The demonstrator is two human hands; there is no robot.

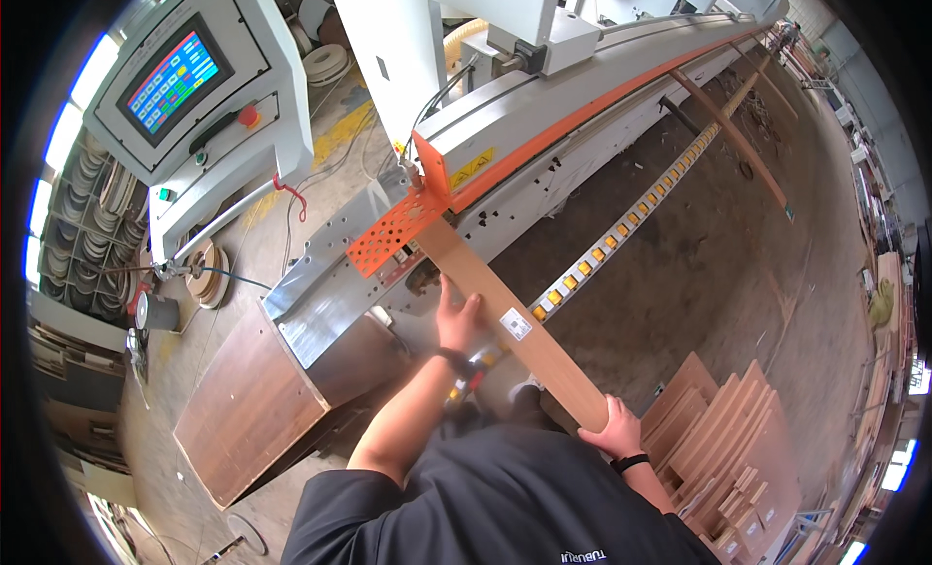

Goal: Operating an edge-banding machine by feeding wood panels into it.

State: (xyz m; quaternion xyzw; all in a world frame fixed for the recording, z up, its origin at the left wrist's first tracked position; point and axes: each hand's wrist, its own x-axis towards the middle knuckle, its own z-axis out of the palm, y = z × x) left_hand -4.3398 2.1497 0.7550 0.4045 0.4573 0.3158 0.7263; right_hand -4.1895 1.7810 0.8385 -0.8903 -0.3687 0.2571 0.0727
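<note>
A long, narrow wood-coloured board [553, 359] with a white printed label [515, 323] slants from the machine down toward my body. My left hand [456, 315] lies along its left edge near the upper part, thumb and fingers apart. At the lower end, my right hand [616, 429] is wrapped round the board's corner. The board's far end reaches the orange perforated guard [396, 233] at the infeed of a long grey machine [602, 70]. Part of that far end is hidden by the guard.
A row of yellow rollers [610, 243] runs alongside the machine, with brown support arms [743, 143] beyond. Leaning boards [714, 419] stand at my right. On the left are a control panel [175, 75] with a lit screen, a wooden box [254, 405] and an edging-tape roll [209, 279].
</note>
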